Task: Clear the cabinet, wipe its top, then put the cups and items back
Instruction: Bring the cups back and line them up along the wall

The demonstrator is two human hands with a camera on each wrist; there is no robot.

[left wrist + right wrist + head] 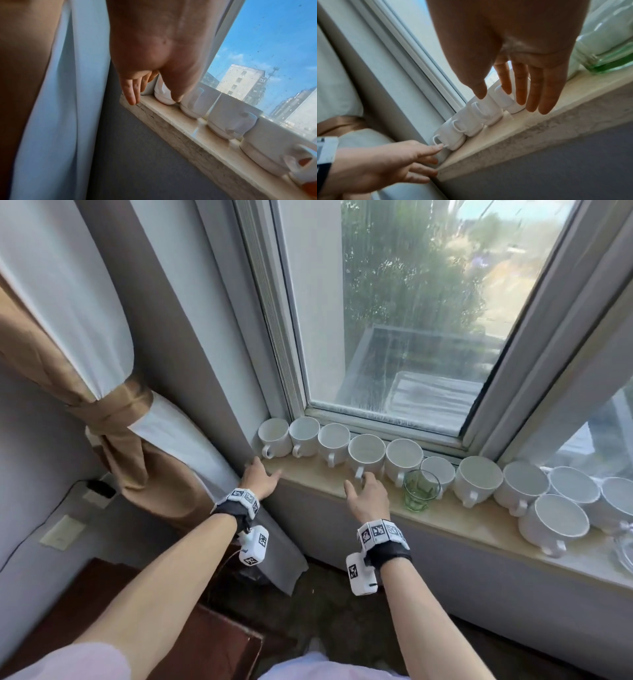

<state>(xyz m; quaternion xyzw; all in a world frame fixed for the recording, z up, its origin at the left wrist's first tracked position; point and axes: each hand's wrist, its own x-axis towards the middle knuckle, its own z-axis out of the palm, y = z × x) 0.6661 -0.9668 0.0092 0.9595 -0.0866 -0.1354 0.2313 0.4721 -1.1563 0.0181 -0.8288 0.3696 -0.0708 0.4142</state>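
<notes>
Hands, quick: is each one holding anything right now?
Left hand: open, holding nothing, at the sill's left end.
Right hand: open, holding nothing, fingers by a white cup.

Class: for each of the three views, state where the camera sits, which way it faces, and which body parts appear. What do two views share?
Head: looks down at the sill; both forearms, left hand, right hand.
Left wrist: looks along the left hand toward the white cups.
Right wrist: looks along the right hand; left hand too.
Shared: both wrist views show the cups.
</notes>
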